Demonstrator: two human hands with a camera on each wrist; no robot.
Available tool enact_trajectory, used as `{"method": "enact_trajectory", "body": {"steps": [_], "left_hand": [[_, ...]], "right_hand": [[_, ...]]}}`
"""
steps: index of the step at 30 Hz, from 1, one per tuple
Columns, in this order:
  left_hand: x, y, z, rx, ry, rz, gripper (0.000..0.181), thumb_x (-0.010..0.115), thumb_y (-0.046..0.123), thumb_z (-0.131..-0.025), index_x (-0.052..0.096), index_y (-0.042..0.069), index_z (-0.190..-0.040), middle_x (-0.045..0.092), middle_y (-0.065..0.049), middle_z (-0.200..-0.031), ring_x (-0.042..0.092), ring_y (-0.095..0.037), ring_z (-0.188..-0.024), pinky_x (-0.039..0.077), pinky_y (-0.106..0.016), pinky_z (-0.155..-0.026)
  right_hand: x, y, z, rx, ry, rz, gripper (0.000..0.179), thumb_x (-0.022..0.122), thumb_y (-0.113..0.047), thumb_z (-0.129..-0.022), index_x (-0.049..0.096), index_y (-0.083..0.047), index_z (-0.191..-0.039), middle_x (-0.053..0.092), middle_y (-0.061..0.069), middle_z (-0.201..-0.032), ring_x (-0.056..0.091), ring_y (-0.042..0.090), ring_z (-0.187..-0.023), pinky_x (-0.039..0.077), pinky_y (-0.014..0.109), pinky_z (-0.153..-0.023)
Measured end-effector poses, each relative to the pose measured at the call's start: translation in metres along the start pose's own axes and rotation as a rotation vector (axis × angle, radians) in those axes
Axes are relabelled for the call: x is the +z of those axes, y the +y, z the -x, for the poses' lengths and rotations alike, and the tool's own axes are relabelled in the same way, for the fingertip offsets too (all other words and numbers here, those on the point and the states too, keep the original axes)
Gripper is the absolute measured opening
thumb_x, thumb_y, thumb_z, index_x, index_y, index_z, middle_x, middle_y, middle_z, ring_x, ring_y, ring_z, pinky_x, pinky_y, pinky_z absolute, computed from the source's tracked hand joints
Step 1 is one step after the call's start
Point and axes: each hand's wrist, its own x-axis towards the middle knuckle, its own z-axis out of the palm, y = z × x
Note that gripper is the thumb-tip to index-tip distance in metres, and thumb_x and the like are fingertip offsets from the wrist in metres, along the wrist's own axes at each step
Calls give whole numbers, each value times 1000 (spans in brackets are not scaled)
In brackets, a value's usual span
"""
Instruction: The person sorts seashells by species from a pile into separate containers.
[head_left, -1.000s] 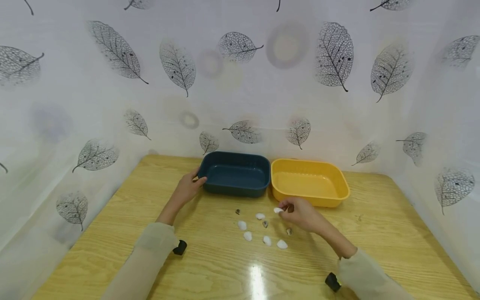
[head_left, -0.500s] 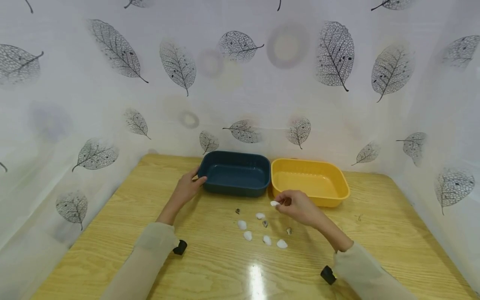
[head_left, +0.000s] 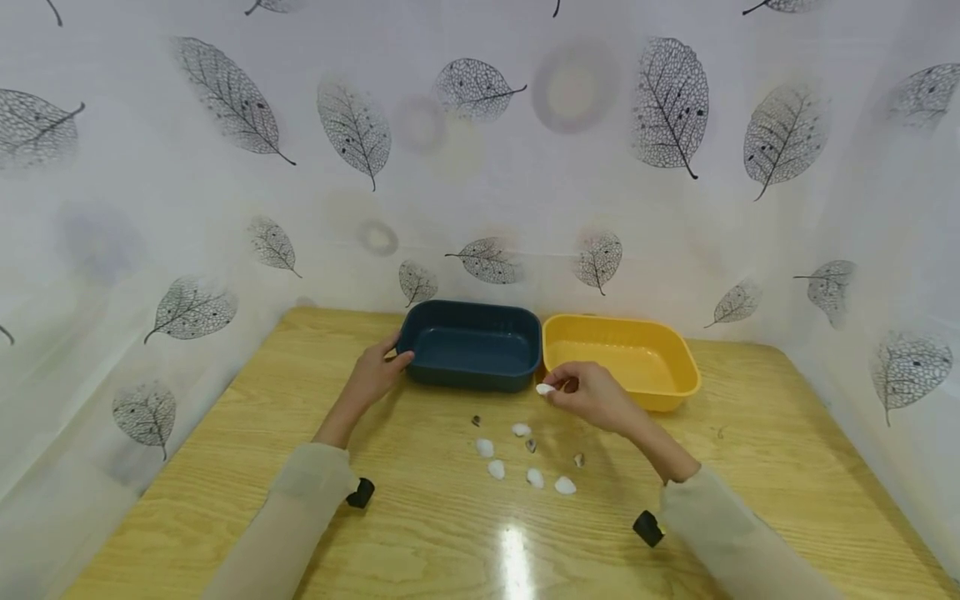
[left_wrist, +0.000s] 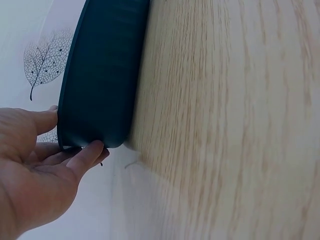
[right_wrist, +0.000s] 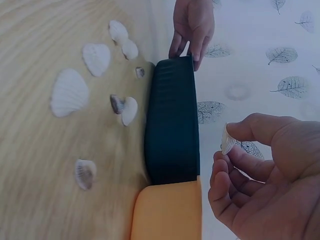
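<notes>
At the left end of the dark blue plastic basin [head_left: 468,380], my left hand [head_left: 369,381] holds the corner, thumb on one side and fingers along the end wall [left_wrist: 95,125]. My right hand [head_left: 596,398] pinches a small white seashell [head_left: 545,389] between thumb and fingertips. In the head view that shell is raised in front of the gap between the basins; its ridges show in the right wrist view [right_wrist: 228,140]. Several white shells [head_left: 485,448] and a few smaller dark-grey ones [head_left: 531,446] lie scattered on the table before the basins.
A yellow basin [head_left: 675,398] stands right beside the blue one, partly behind my right hand. Both sit at the back of the wood-grain table [head_left: 420,533], against a white curtain [head_left: 510,183] printed with leaves. Black wrist devices [head_left: 648,528] hang under the sleeves.
My right hand has lifted the white shell from near the table, moving it up and slightly left toward the basins. The left hand stays on the blue basin.
</notes>
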Motion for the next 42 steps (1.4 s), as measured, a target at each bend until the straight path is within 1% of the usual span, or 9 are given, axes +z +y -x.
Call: {"method": "enact_trajectory", "body": {"steps": [8, 12, 16, 19, 24, 29, 36, 38, 42], "left_hand": [[-1, -1, -2, -1, -3, 0, 64, 54, 21, -110, 24, -3, -161, 28, -29, -162, 45, -46, -140, 42, -55, -112], [-1, -2, -2, 1, 1, 3, 64, 55, 22, -110, 25, -4, -161, 29, -29, -162, 45, -46, -139, 43, -55, -112], [0, -3, -3, 7, 5, 7, 64, 55, 21, -110, 26, -6, -160, 29, -30, -161, 46, -46, -138, 43, -54, -112], [1, -3, -5, 4, 6, 5, 64, 55, 21, -110, 26, -6, -160, 29, -30, -162, 46, -46, -138, 42, -54, -112], [3, -5, -7, -11, 6, 1, 64, 54, 21, -110, 25, -5, -161, 27, -29, -163, 46, -46, -139, 42, -54, -113], [3, -7, -7, -3, 15, -7, 64, 55, 20, -110, 26, -6, -160, 28, -29, -162, 47, -46, -138, 42, -54, -113], [4, -6, -6, 4, 22, -6, 63, 55, 19, -109, 27, -7, -159, 30, -30, -161, 47, -46, -137, 41, -53, -113], [3, -6, -6, 1, 21, -4, 63, 55, 18, -109, 27, -7, -159, 30, -30, -161, 47, -47, -137, 41, -53, -113], [1, -6, -6, -4, 23, -11, 63, 55, 19, -109, 27, -7, -159, 29, -29, -161, 46, -46, -138, 40, -54, -114]], "right_hand": [[-7, -6, -25, 14, 12, -17, 16, 70, -9, -95, 75, 3, -105, 72, 15, -94, 61, 20, -77, 51, 29, -66], [-7, -9, -40, 52, 9, -15, 18, 70, -11, -97, 74, 2, -108, 72, 13, -97, 62, 21, -80, 53, 31, -72], [-7, -10, -54, 100, 7, 9, 23, 70, -15, -99, 73, 2, -114, 71, 11, -100, 61, 21, -79, 52, 31, -71], [-6, -8, -65, 117, 15, 25, 25, 69, -15, -100, 72, 3, -116, 71, 13, -102, 61, 22, -80, 52, 31, -71], [-3, -8, -80, 129, 44, 29, 27, 69, -16, -100, 72, 4, -118, 72, 16, -107, 64, 25, -87, 55, 34, -77], [1, -4, -92, 137, 77, 31, 28, 68, -15, -100, 72, 6, -118, 72, 19, -110, 65, 29, -92, 57, 39, -81], [5, 2, -99, 141, 118, 71, 31, 68, -17, -102, 72, 6, -122, 73, 20, -114, 69, 34, -101, 58, 46, -88], [5, 1, -97, 127, 109, 72, 31, 67, -15, -102, 71, 8, -123, 73, 21, -116, 68, 35, -104, 58, 47, -90], [1, -4, -86, 63, 86, 54, 32, 65, -14, -103, 70, 8, -125, 72, 21, -118, 68, 34, -102, 58, 46, -86]]}}
